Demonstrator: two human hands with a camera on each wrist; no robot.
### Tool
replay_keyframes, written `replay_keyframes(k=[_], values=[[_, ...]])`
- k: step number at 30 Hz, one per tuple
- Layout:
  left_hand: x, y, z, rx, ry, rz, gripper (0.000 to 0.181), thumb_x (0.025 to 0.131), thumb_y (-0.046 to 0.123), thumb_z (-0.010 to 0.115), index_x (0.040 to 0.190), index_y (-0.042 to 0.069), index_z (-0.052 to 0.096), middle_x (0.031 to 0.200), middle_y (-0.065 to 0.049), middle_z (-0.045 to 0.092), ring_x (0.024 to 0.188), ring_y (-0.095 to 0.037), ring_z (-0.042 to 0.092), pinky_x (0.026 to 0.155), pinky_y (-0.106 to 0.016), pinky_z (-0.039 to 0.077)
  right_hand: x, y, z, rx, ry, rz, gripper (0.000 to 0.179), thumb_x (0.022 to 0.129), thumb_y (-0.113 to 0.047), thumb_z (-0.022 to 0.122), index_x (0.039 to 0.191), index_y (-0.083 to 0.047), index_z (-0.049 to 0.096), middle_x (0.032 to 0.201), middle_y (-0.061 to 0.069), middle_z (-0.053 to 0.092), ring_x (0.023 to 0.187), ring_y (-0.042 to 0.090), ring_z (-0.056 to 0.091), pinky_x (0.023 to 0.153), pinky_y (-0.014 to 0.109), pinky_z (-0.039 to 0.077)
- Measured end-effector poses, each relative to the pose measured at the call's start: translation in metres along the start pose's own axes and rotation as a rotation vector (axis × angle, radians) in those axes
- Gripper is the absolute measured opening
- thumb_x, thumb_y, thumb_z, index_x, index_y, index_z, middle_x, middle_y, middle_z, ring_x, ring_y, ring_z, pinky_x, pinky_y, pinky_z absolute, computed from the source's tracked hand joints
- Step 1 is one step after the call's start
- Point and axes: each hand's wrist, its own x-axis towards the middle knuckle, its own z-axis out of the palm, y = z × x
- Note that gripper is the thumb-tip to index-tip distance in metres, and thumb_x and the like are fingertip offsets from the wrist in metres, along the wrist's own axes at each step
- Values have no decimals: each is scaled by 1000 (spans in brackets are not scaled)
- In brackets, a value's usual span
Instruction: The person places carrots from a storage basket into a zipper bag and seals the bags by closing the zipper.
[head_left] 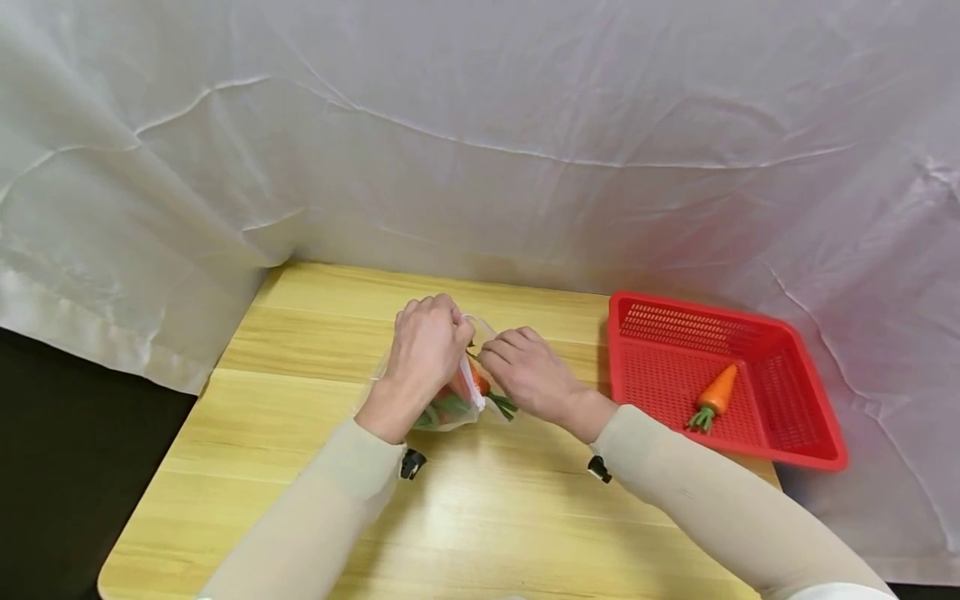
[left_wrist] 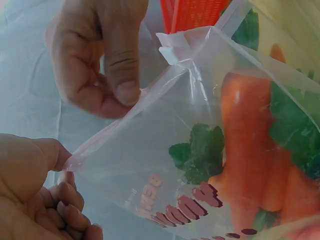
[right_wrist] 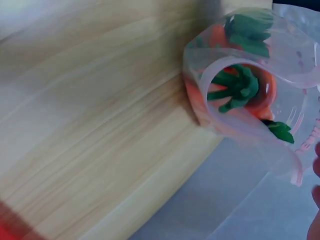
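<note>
A clear plastic zip bag (left_wrist: 150, 160) with pink print lies between the hands, its mouth turned to the right and open in the right wrist view. Inside are orange carrots (left_wrist: 245, 135) with green tops (right_wrist: 240, 87); how many is unclear through the plastic. One corner of the bag's rim is pinched between thumb and finger of my left hand (head_left: 423, 354). My right hand (head_left: 536, 371) holds the same rim farther along, thumb (left_wrist: 127, 85) against the edge. In the right wrist view only fingertips show at the right border.
A red perforated plastic basket (head_left: 806, 392) stands at the table's right, with one carrot (head_left: 720, 390) lying in it. The wooden table (head_left: 300, 400) runs back to a pale hanging cloth (head_left: 480, 125). Dark floor shows past the table's left edge.
</note>
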Motion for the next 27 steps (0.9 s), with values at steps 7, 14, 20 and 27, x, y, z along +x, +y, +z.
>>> replay_keyframes(k=[7,14,20,27], values=[[-1,1,2,-5,2,8,13,98,20,60,90,9,64,86,-6,65,83,-29,56,86,-43,47,-17,11,-5,-90,45,25,8,101,-17,61,99,-10,63,97,3,65,97,26,61,85,40,48],[-4,-1,5,-16,18,17,12,95,18,61,88,9,63,84,-6,64,82,-29,55,83,-42,46,-52,39,-15,-93,37,119,14,101,-14,51,94,-8,62,91,7,64,91,31,61,81,44,47],[-7,-4,4,-16,10,14,11,95,18,60,88,9,63,84,-6,63,82,-29,54,83,-41,46,-98,70,-25,-95,0,291,9,98,-13,59,92,-7,60,90,10,66,88,35,58,79,46,42],[-8,-10,2,-15,4,10,12,95,19,59,91,9,64,87,-7,65,84,-29,55,86,-43,46,-155,104,-30,-174,-20,452,13,94,-14,66,88,-4,58,84,15,62,85,42,56,75,51,41]])
